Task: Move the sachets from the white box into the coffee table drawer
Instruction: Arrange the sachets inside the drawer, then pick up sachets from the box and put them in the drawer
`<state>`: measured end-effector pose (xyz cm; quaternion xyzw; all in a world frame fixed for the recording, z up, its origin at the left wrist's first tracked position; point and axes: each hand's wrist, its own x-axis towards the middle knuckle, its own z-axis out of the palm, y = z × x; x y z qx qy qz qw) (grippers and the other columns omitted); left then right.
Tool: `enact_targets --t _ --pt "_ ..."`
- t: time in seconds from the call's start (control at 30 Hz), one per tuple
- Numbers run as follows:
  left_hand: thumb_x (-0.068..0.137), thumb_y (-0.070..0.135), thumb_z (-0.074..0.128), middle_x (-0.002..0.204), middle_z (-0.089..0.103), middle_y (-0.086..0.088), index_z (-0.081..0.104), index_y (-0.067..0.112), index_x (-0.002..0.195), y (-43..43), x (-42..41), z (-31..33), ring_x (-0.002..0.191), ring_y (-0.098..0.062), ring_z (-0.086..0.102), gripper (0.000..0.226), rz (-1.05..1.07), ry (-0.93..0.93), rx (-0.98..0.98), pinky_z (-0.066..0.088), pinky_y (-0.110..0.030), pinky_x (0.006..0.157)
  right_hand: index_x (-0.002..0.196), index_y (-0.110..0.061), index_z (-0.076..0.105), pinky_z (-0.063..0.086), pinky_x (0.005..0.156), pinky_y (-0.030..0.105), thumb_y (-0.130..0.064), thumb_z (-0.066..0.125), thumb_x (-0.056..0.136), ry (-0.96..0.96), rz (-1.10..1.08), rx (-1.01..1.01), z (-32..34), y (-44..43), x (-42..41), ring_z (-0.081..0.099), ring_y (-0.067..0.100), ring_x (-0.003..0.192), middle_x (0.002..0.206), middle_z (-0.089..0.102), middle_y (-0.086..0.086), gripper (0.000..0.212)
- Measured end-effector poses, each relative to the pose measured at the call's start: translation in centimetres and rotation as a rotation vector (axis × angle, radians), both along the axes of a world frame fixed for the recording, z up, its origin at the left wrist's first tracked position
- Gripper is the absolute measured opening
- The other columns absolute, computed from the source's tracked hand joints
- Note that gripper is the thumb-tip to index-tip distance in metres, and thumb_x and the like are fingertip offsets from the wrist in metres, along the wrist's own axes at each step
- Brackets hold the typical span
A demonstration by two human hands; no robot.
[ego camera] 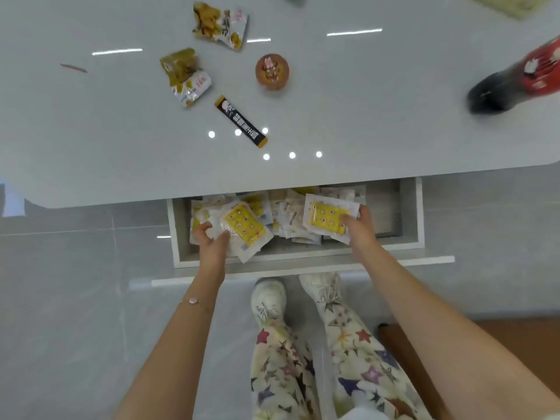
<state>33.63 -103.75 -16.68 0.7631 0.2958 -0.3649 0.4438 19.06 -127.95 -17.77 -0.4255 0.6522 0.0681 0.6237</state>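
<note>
The coffee table drawer (410, 213) stands pulled out across the middle of the frame, and a loose pile of sachets (288, 216) already lies in its left and central part, so much of the moving looks done. The left hand (212, 237) curls its fingers round the lower corner of a tilted yellow sachet (244, 227) above the pile. The right hand (359, 228) pinches the right edge of a flat yellow sachet (328, 216) between thumb and fingers, to the right of the heap. Neither sachet looks released yet. The white box is not in view, so how many remain cannot be told.

The tabletop's (363, 101) front edge overhangs the back of the drawer and hides its rear strip. Both wrists cross the drawer's front wall. The bare floor at the drawer's right end offers the widest free room. A black stick sachet (241, 121) lies on the tabletop, centre of frame, near two snack packets (185, 75).
</note>
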Motion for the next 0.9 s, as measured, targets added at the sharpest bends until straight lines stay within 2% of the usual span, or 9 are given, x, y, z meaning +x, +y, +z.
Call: enact_targets --t 0.13,0.23,0.3,0.4,0.47,0.53,0.6,0.73,0.9 --pt "0.093 0.015 0.054 0.126 0.052 -0.012 0.034 0.031 0.118 0.6 0.1 -3.9 0.107 -0.029 0.057 0.036 -0.050 -0.022 0.014 0.048 -0.044 0.093 0.122 -0.017 0.042 0.053 0.089 0.043 -0.001 0.054 0.092 -0.007 0.061 0.022 -3.6 0.6 0.5 0.061 0.029 0.106 0.119 0.058 0.010 0.036" --pt "0.094 0.011 0.051 0.134 0.047 -0.011 0.033 0.025 0.132 0.7 0.1 -5.2 0.109 -0.026 0.053 0.044 -0.109 -0.094 0.031 0.045 -0.042 0.096 0.131 -0.011 0.040 0.052 0.080 0.034 0.001 0.055 0.090 0.016 0.174 -0.072 -4.8 1.3 0.7 0.058 0.024 0.102 0.121 0.057 0.012 0.045" --pt "0.094 0.009 0.052 0.139 0.045 -0.008 0.031 0.019 0.141 0.5 0.1 -5.0 0.121 -0.025 0.049 0.052 -0.189 -0.163 0.041 0.042 -0.036 0.100 0.136 -0.012 0.039 0.047 0.074 0.023 -0.004 0.057 0.091 0.072 0.309 -0.196 -4.5 1.7 1.1 0.055 0.018 0.099 0.118 0.057 0.006 0.049" --pt "0.093 0.012 0.056 0.145 0.042 -0.007 0.031 0.016 0.145 0.6 0.2 -2.7 0.135 -0.023 0.039 0.057 -0.330 -0.270 0.052 0.036 -0.034 0.106 0.140 -0.016 0.037 0.045 0.092 0.029 -0.014 0.064 0.087 0.100 0.492 -0.352 -2.7 2.3 1.7 0.052 0.023 0.117 0.131 0.052 0.006 0.060" --pt "0.094 0.016 0.056 0.148 0.040 -0.006 0.032 0.015 0.146 1.2 0.4 0.1 0.137 -0.023 0.036 0.057 -0.419 -0.366 0.041 0.031 -0.033 0.109 0.145 -0.021 0.032 0.040 0.103 0.040 -0.019 0.065 0.086 0.113 0.614 -0.430 -0.3 2.8 2.3 0.043 0.030 0.129 0.143 0.043 0.010 0.068" --pt "0.096 0.028 0.053 0.148 0.041 -0.002 0.034 0.021 0.146 2.1 0.7 3.8 0.137 -0.021 0.036 0.054 -0.477 -0.474 0.015 0.029 -0.032 0.110 0.147 -0.026 0.028 0.037 0.106 0.045 -0.025 0.064 0.087 0.083 0.778 -0.473 2.8 3.5 2.9 0.039 0.033 0.132 0.148 0.038 0.009 0.071" --pt "0.095 0.045 0.046 0.149 0.041 0.001 0.033 0.027 0.146 3.4 1.2 8.0 0.137 -0.019 0.037 0.056 -0.581 -0.564 0.040 0.032 -0.040 0.112 0.148 -0.029 0.025 0.036 0.108 0.047 -0.036 0.062 0.087 0.044 1.008 -0.510 6.7 4.4 4.1 0.037 0.032 0.135 0.150 0.037 0.006 0.073" --pt "0.087 0.066 0.029 0.152 0.036 -0.006 0.034 0.026 0.147 6.6 2.6 17.2 0.139 -0.027 0.033 0.072 -0.772 -0.663 0.294 0.028 -0.046 0.112 0.151 -0.031 0.021 0.033 0.108 0.042 -0.049 0.053 0.089 0.004 1.310 -0.654 17.0 6.2 8.4 0.034 0.030 0.135 0.149 0.037 0.005 0.071" --pt "0.078 0.075 0.018 0.156 0.027 -0.007 0.031 0.034 0.147 10.0 2.9 30.4 0.141 -0.030 0.025 0.082 -0.816 -0.693 0.499 0.020 -0.048 0.114 0.151 -0.034 0.019 0.024 0.112 0.042 -0.056 0.048 0.089 -0.055 1.479 -0.872 30.9 8.9 11.8 0.023 0.027 0.140 0.154 0.029 0.003 0.072"
